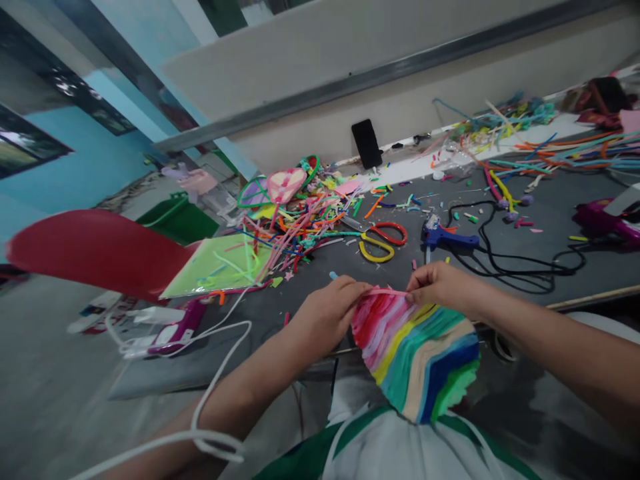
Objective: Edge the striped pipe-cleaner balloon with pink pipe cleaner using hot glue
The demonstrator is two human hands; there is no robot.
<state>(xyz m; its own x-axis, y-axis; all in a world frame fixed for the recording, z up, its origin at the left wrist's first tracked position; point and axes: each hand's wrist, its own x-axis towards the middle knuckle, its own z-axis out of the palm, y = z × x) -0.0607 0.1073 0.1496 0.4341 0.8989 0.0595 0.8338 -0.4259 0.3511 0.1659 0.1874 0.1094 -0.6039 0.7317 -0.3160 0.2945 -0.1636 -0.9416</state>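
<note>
A rainbow-striped craft piece (417, 357), seemingly made of pipe cleaners laid side by side, hangs in front of my lap at the table's edge. Its stripes run from red and pink through yellow, teal and beige to blue and green. My left hand (327, 310) pinches its upper left edge. Along the top edge lies a pink pipe cleaner (387, 291), and my right hand (439, 285) pinches its right end against the piece. Both sets of fingertips partly hide what they grip. Scissors (377, 241) with red and yellow handles and a blue glue gun (447, 238) lie just beyond my hands.
Loose pipe cleaners (305, 230) and finished heart shapes (286, 185) crowd the table's left. A phone (367, 144) leans on the wall. Black cord (525, 267) curls at right, near a purple device (607, 223). A white cable (220, 373) crosses my left forearm; a red chair (100, 253) stands left.
</note>
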